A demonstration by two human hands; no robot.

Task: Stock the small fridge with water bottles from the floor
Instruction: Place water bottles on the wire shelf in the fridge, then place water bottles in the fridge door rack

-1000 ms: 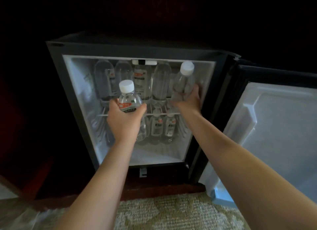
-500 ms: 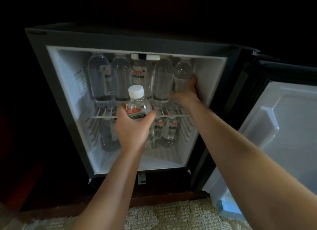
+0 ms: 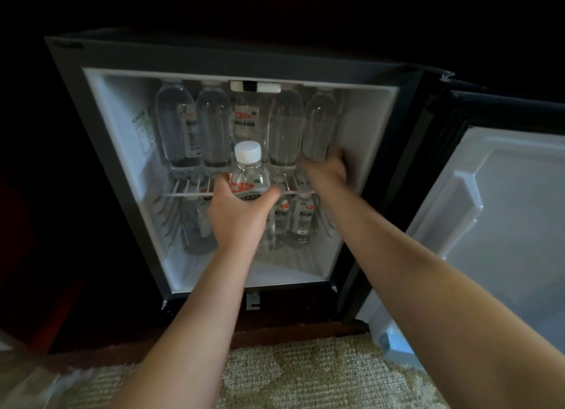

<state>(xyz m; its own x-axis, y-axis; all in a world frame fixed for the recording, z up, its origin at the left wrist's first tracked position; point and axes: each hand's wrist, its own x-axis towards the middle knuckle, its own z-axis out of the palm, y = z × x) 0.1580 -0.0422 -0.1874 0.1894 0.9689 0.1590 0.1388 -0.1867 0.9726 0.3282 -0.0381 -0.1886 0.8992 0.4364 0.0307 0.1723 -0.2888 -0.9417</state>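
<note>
Now: left hand (image 3: 238,216) grips upright bottle (image 3: 249,179); gap on shelf (image 3: 183,194) straight beyond it; right hand (image 3: 325,170) clasps end bottle (image 3: 319,124).

The left hand (image 3: 238,214) hides much of its bottle (image 3: 249,178); the door (image 3: 504,225) is cropped.

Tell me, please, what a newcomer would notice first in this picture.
The lit white inside of the small fridge stands out in the dark room, with a row of bottles on its wire shelf. In front of that shelf, the left hand grips a white-capped bottle. The right hand holds the rightmost bottle of the row at its lower end.
</note>
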